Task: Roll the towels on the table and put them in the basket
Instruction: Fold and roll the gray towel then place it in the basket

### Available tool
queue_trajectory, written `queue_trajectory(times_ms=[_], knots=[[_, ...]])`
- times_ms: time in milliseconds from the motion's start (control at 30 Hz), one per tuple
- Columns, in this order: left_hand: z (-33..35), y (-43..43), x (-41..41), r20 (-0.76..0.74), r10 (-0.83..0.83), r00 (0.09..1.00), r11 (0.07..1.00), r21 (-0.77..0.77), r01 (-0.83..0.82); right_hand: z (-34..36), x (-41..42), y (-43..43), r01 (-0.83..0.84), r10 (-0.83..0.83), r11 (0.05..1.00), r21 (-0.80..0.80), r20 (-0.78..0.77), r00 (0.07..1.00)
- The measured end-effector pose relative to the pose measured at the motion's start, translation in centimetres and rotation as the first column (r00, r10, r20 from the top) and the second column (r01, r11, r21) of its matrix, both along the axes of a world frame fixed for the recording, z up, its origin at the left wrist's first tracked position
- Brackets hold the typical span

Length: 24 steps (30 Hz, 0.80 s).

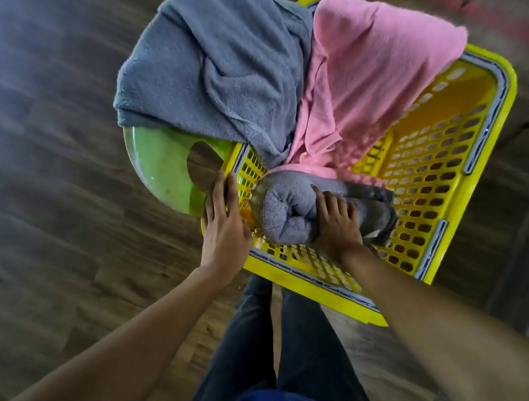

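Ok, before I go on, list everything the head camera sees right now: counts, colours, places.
basket: 1, yellow, centre of view
rolled towel: 1, grey, inside the basket at its near left corner
loose grey towel: 1, unrolled, draped over the basket's far left edge
pink towel: 1, unrolled, draped over the far rim and hanging into the basket
stool: 1, green, at the basket's left side, partly under the loose grey towel
floor: dark wood, all around
legs: 2, dark trousers, bottom centre
left hand: fingers straight, resting on the basket's left rim
right hand: grips the rolled towel
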<state>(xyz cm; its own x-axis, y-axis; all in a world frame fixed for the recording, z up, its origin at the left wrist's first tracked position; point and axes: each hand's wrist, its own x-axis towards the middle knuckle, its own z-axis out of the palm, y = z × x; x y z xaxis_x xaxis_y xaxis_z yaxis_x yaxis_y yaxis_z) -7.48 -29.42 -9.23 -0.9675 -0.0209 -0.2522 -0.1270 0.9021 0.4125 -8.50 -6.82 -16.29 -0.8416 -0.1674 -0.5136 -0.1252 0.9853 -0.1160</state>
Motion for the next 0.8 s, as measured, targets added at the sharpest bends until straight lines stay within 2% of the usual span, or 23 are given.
queue_trajectory(times_ms=[200,300,400,567,700,800], knots=[[0.7,-0.5,-0.4,0.059,-0.039,0.997,0.999,0.002,0.039,1.8,0.1,-0.8,0.085,-0.086,0.996,0.017,0.076,0.993],[1.9,-0.9,-1.0,0.121,-0.065,0.991,0.998,-0.019,0.067,3.9,0.1,-1.7,0.239,-0.227,0.969,-0.057,0.164,0.96],[3.7,-1.2,-1.6,0.162,-0.049,0.986,0.998,-0.032,0.055,6.4,-0.6,-2.5,0.445,-0.408,0.876,-0.186,0.206,0.89],[6.0,-1.8,-2.4,0.07,-0.111,0.991,0.993,-0.027,0.113,11.3,-1.6,-4.4,0.593,-0.542,0.7,-0.398,0.246,0.804],[7.4,-2.2,-4.5,-0.023,-0.141,0.99,0.99,-0.017,0.141,13.7,-3.2,-6.7,0.571,-0.529,0.668,-0.477,0.235,0.816],[8.5,-3.1,-7.4,-0.103,-0.211,0.972,0.976,-0.071,0.204,14.5,-5.1,-8.4,0.546,-0.505,0.629,-0.553,0.244,0.828]])
